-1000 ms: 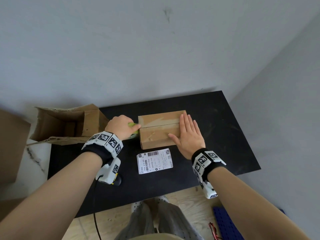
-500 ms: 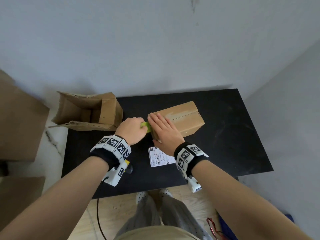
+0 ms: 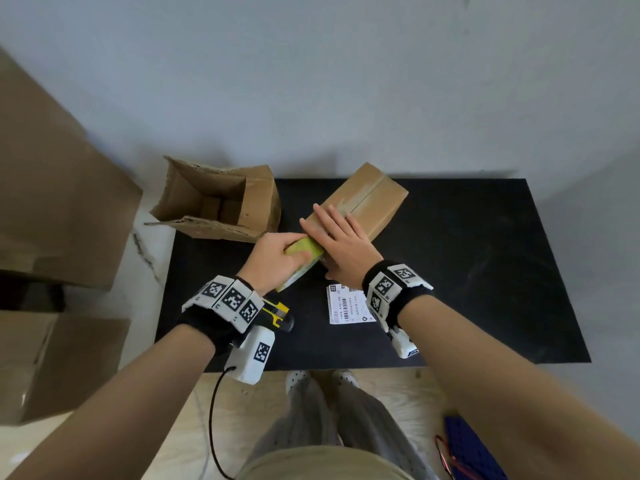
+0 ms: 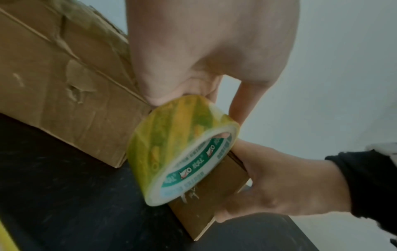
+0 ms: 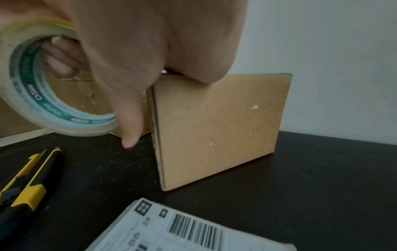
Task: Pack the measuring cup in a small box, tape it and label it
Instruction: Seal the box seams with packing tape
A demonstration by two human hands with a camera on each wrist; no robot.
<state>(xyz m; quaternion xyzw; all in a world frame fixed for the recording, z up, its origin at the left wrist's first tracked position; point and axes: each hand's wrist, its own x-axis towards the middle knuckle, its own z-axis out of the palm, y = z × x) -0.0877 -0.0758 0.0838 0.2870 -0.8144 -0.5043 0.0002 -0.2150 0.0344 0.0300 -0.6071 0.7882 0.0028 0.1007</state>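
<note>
Item: small box (image 3: 363, 206), closed w/ cup presumably inside, unseen, at table 12 o'clock, my R hand (image 3: 341, 247) flat on top to steady it, L hand (image 3: 277, 261) gripping tape roll (image 3: 303, 252) at its 7 o'clock end for sealing.

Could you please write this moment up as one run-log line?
step: taping | left hand: grips tape roll at box end | right hand: flat on small box | label: loose on table

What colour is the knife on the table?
The utility knife is yellow and black, clearest in the right wrist view.
</note>
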